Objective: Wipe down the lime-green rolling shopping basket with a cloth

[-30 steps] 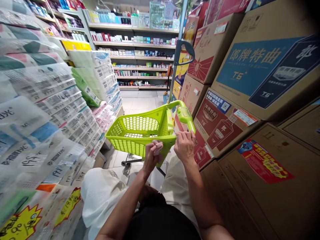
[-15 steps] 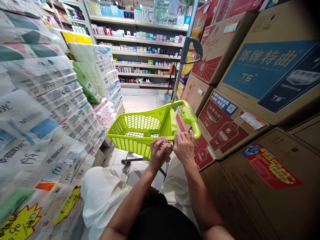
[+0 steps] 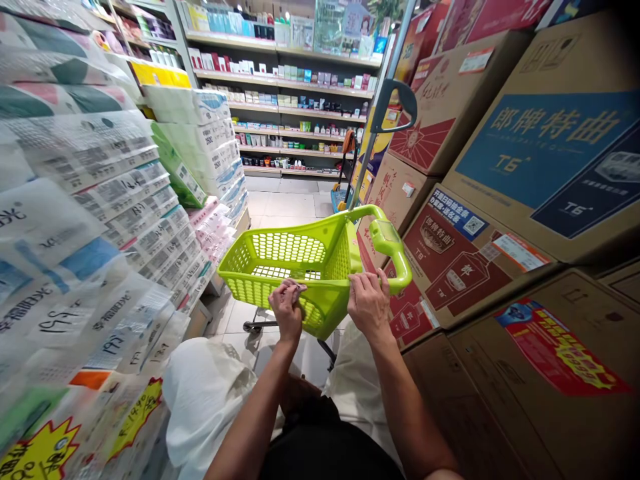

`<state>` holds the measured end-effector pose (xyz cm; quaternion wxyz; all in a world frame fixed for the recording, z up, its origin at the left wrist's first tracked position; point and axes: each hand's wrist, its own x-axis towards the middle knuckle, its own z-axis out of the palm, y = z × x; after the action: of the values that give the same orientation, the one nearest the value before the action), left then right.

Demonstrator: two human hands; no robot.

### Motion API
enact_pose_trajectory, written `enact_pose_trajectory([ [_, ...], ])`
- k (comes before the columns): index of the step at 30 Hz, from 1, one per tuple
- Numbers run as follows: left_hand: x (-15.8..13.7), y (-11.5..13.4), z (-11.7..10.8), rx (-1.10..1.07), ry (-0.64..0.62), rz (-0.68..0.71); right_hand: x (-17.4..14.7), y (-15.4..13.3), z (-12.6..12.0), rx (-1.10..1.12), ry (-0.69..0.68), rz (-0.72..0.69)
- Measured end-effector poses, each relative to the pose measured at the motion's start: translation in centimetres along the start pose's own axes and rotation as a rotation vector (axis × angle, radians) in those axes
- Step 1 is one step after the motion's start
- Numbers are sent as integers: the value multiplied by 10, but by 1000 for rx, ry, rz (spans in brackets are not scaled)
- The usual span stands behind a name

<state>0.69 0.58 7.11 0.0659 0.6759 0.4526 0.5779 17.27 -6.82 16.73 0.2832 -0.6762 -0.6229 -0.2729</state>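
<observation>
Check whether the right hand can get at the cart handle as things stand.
Likely yes: the right hand is at the cart's rim, close beside the handle, and nothing visible stands between them. The left hand is out of the way.

The upper right carton [image 3: 560,137] bore 郎牌特曲 and T6 against blue, with T6 repeated on darker blue. The carton beneath it [image 3: 465,247] carried 郎牌特曲, T6 and a large 郎 in a maroon print. On a red box [image 3: 423,41] behind, 酒 was legible. Wrapped packs [image 3: 55,300] at left were printed 幸福阳光; handwritten figures on them began with 19. A yellow starburst tag [image 3: 43,450] showed 90; a second yellow tag [image 3: 136,417] read 19.90. The wording on the red-and-yellow sticker [image 3: 563,350] was too blurred to read.
</observation>
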Motion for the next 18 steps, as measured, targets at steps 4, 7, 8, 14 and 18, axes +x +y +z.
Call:
enact_pose_trajectory([
  [4,-2,2,2,-114,-127,115,2,-7,3,4,-3,0],
  [7,-2,-1,0,-126,-159,141,4,-10,3,9,-13,-13],
  [8,0,-6,-2,-86,-103,90,4,-10,2,6,-13,-15],
  [14,6,-32,-14,-64,-86,32,7,-16,5,-14,-4,-25],
  [18,10,-46,-19,-26,-76,6,10,-23,12,-9,-33,-51],
])
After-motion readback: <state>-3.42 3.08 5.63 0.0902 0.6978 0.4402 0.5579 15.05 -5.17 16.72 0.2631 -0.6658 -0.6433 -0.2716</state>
